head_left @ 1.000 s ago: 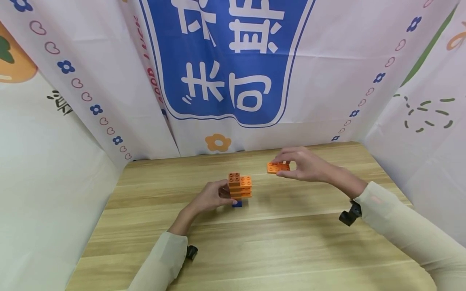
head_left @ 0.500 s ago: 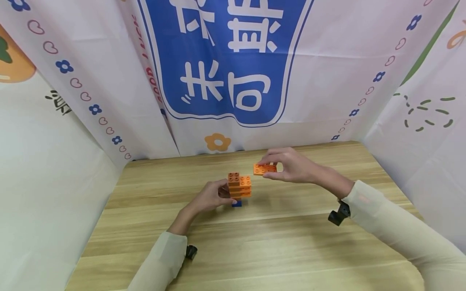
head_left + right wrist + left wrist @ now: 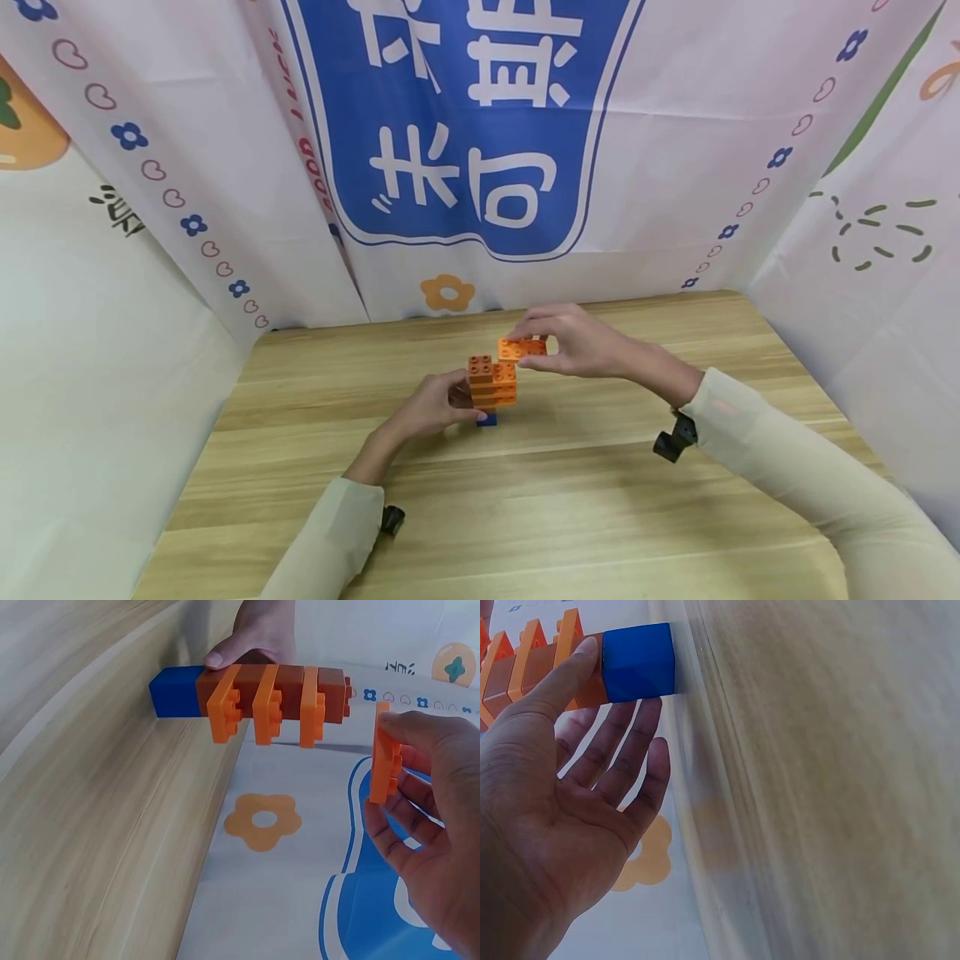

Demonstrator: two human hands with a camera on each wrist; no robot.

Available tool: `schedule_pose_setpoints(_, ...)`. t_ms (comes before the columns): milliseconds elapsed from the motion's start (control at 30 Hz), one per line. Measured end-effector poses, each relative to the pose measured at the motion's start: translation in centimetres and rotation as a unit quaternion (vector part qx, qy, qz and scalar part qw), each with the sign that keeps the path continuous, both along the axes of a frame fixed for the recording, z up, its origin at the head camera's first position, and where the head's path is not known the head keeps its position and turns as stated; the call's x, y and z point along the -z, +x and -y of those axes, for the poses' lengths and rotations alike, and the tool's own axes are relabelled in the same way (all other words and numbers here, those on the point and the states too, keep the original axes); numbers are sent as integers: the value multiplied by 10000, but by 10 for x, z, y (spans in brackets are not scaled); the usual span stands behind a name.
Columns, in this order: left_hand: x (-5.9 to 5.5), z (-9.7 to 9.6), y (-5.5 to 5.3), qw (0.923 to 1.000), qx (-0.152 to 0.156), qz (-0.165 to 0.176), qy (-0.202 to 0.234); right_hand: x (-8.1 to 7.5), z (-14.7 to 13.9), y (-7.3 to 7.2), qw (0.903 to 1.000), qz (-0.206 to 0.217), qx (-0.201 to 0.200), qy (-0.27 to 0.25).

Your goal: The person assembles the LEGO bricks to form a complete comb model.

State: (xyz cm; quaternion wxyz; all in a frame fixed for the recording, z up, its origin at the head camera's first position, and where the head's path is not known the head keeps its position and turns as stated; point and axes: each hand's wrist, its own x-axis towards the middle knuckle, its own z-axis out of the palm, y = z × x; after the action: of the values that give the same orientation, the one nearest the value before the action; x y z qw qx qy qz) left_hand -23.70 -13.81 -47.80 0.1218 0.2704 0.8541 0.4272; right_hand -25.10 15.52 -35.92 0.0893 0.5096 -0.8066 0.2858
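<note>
A toy brick tower (image 3: 481, 371) stands upright on the wooden table, a blue brick (image 3: 177, 693) at its foot. Above that, brown bricks (image 3: 331, 695) alternate with flat orange bricks (image 3: 268, 705) that jut out to the right. Low on the tower, my left hand (image 3: 431, 406) grips it, thumb near the blue brick in the left wrist view. My right hand (image 3: 577, 342) pinches another flat orange brick (image 3: 512, 350) between thumb and fingers. In the right wrist view this held brick (image 3: 383, 761) is apart from the tower's brown top, with a small gap between them.
The wooden table (image 3: 562, 500) reaches back to a printed cloth wall (image 3: 660, 183) with a blue panel and flowers. Further cloth walls flank both sides. A black device (image 3: 675, 437) sits on the right wrist, another (image 3: 392, 520) on the left.
My right hand has carried the flat orange brick leftward, from right of the tower to just over its top. The left hand and the tower have stayed in place.
</note>
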Motion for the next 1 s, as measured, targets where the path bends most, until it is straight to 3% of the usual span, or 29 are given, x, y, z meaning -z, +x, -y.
schedule_pose_setpoints(1000,0,1,-1,9999,78,-66,8,9,36,-2,9996,-50,-124,237)
